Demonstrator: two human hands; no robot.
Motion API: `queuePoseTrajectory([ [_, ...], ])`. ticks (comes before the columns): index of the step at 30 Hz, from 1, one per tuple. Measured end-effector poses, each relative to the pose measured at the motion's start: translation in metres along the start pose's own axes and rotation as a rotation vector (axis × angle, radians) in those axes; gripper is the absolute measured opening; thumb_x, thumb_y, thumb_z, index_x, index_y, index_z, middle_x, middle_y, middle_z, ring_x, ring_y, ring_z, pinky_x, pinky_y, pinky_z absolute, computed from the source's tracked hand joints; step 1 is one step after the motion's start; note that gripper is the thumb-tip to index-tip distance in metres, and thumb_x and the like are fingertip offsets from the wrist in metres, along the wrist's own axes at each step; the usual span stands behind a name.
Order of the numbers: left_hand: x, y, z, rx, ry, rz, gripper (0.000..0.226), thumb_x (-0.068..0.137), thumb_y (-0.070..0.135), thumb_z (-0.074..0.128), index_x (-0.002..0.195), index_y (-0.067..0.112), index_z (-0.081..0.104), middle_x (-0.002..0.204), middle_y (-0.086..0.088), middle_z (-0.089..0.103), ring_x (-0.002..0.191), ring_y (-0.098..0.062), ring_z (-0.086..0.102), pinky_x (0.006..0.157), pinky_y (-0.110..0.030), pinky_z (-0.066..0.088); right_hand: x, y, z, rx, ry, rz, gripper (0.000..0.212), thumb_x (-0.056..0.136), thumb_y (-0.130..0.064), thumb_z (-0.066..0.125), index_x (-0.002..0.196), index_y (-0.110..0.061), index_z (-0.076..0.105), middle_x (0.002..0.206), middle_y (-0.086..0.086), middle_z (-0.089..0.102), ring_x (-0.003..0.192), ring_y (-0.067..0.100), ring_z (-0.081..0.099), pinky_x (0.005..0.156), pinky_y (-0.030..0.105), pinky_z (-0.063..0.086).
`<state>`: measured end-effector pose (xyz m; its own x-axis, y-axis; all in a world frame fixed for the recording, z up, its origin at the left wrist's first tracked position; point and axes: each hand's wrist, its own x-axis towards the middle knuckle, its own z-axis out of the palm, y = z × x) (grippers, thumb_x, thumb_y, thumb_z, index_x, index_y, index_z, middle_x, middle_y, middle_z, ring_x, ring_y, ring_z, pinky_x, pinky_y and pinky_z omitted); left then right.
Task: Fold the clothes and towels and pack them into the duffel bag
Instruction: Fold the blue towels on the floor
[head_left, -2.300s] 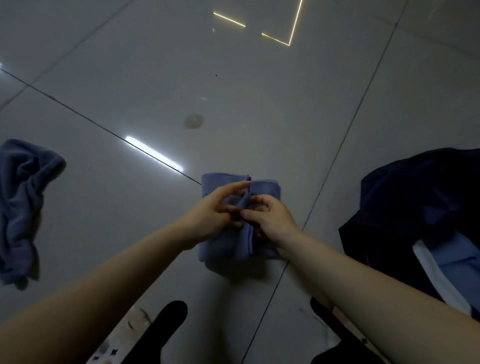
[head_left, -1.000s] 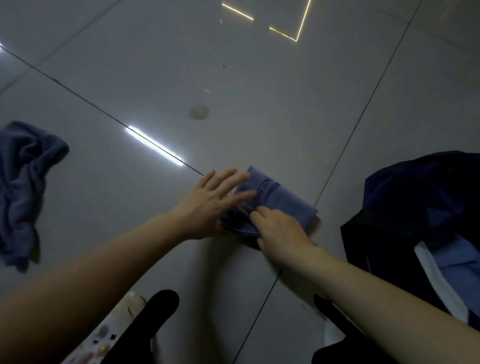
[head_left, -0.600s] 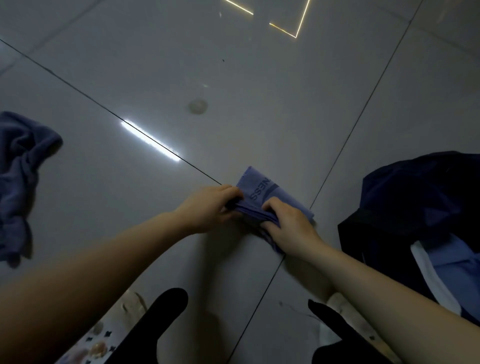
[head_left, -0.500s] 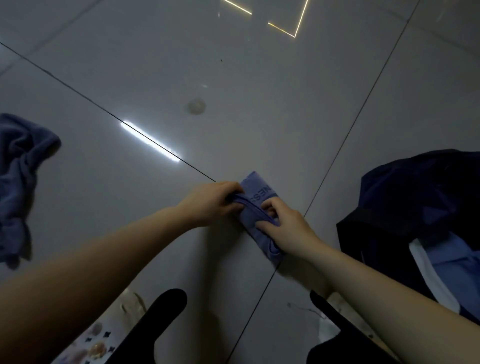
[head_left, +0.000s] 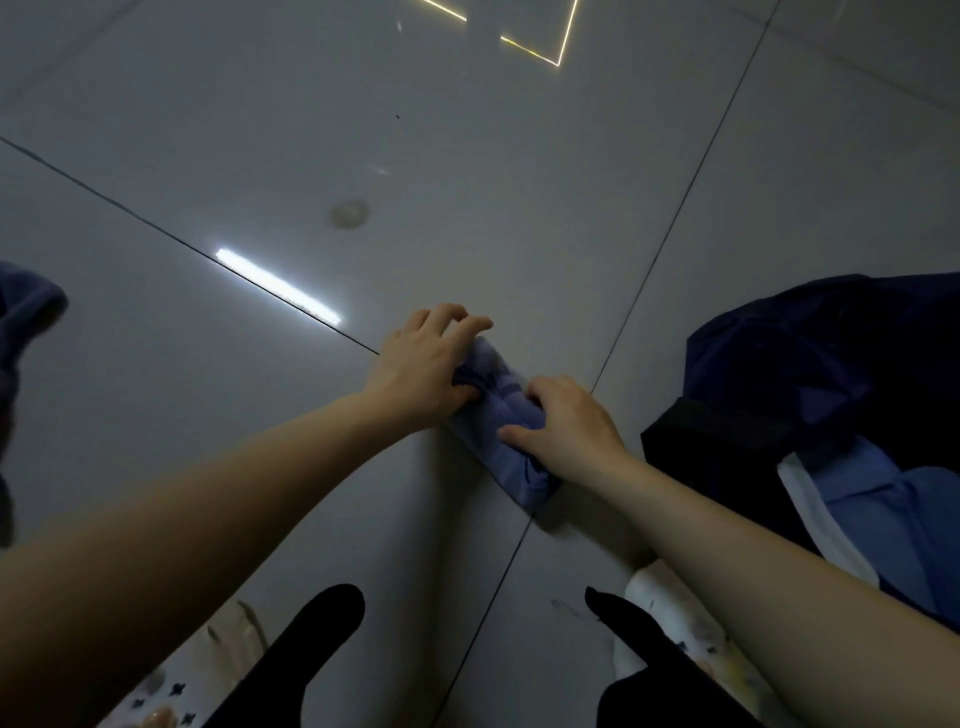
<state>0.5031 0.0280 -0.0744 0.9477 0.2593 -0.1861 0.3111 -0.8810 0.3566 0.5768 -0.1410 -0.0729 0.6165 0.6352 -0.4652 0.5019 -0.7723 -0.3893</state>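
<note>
Gleaming grey tile floor (head_left: 519, 156) under folded towel (head_left: 506, 436).

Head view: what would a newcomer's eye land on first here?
Both hands at centre: the left hand and right hand press a small folded blue towel onto the glossy tiled floor. At the right edge gapes a dark duffel bag; a crumpled blue towel lies far left.

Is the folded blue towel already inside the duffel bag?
No, the folded blue towel lies on the floor tiles under both hands, left of the duffel bag.
</note>
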Motion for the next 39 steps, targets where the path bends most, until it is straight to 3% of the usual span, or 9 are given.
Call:
queuePoseTrajectory([
  [4,-0.016,0.009,-0.012,0.099,0.160,0.255,0.079,0.061,0.032,0.083,0.130,0.019,0.046,0.126,-0.015,0.054,0.108,-0.040,0.054,0.086,-0.049,0.051,-0.020,0.006,-0.029,0.129,0.097,-0.050,0.034,0.083,-0.037,0.068,0.086,-0.021,0.038,0.079,-0.008,0.041,0.077,0.020,0.045,0.061,0.032,0.031],
  [10,-0.018,0.066,-0.050,0.317,-0.041,0.591,0.078,0.081,0.059,0.059,0.145,0.024,0.034,0.150,-0.001,0.039,0.144,-0.022,0.023,0.117,-0.054,0.006,-0.079,0.016,-0.076,-0.028,0.143,-0.182,0.029,0.084,-0.040,0.067,0.089,-0.029,0.040,0.072,-0.014,0.045,0.062,0.004,0.043,0.051,0.016,0.025],
  [13,-0.006,0.105,-0.070,0.433,-0.234,0.628,0.058,0.089,0.053,0.053,0.139,0.029,0.037,0.138,0.005,0.047,0.135,-0.017,0.037,0.116,-0.051,-0.006,-0.108,0.027,-0.092,-0.020,0.168,-0.185,0.029,0.082,-0.041,0.070,0.090,-0.026,0.046,0.079,-0.008,0.058,0.073,0.015,0.055,0.057,0.024,0.033],
  [17,0.003,0.154,-0.082,0.532,-0.215,0.798,0.041,0.091,0.043,0.051,0.128,0.027,0.048,0.123,0.002,0.057,0.116,-0.023,0.054,0.114,-0.047,0.018,-0.140,0.056,-0.108,0.033,0.271,-0.156,0.033,0.080,-0.040,0.073,0.083,-0.025,0.044,0.071,-0.008,0.054,0.070,0.020,0.058,0.058,0.031,0.035],
  [19,0.008,0.176,-0.075,0.464,-0.072,0.847,0.032,0.083,0.036,0.058,0.112,0.024,0.061,0.106,0.002,0.065,0.101,-0.024,0.062,0.095,-0.043,0.042,-0.154,0.076,-0.117,0.059,0.347,-0.100,0.031,0.080,-0.039,0.073,0.083,-0.022,0.047,0.067,-0.010,0.052,0.062,0.015,0.053,0.054,0.031,0.034],
  [22,0.017,0.207,-0.055,0.361,0.088,0.864,0.026,0.076,0.032,0.053,0.098,0.026,0.066,0.091,0.006,0.067,0.083,-0.021,0.065,0.073,-0.036,0.049,-0.174,0.110,-0.126,0.097,0.438,-0.030,0.027,0.082,-0.041,0.070,0.086,-0.024,0.050,0.067,-0.009,0.054,0.058,0.011,0.049,0.049,0.026,0.034],
  [28,0.042,0.261,-0.013,0.102,0.131,0.767,0.045,0.072,0.043,0.045,0.108,0.027,0.067,0.108,0.000,0.064,0.100,-0.026,0.063,0.080,-0.039,0.049,-0.194,0.173,-0.124,-0.065,0.529,-0.031,0.039,0.087,-0.036,0.064,0.117,-0.035,0.039,0.084,-0.008,0.066,0.066,0.017,0.056,0.043,0.017,0.031],
  [34,0.060,0.282,0.022,-0.107,0.211,0.618,0.056,0.077,0.039,0.063,0.130,0.024,0.053,0.133,-0.009,0.049,0.124,-0.032,0.045,0.093,-0.054,0.041,-0.205,0.217,-0.135,-0.270,0.663,0.002,0.043,0.082,-0.026,0.060,0.123,-0.023,0.048,0.093,0.007,0.067,0.066,0.029,0.066,0.041,0.042,0.052],
  [39,0.034,0.306,0.024,-0.586,0.271,0.407,0.037,0.087,0.027,0.065,0.119,0.031,0.047,0.099,0.008,0.059,0.083,-0.005,0.056,0.068,-0.023,0.050,-0.206,0.215,-0.140,-0.286,0.742,0.226,0.054,0.076,-0.025,0.080,0.121,-0.018,0.051,0.081,0.000,0.069,0.062,0.023,0.065,0.040,0.028,0.041],
])
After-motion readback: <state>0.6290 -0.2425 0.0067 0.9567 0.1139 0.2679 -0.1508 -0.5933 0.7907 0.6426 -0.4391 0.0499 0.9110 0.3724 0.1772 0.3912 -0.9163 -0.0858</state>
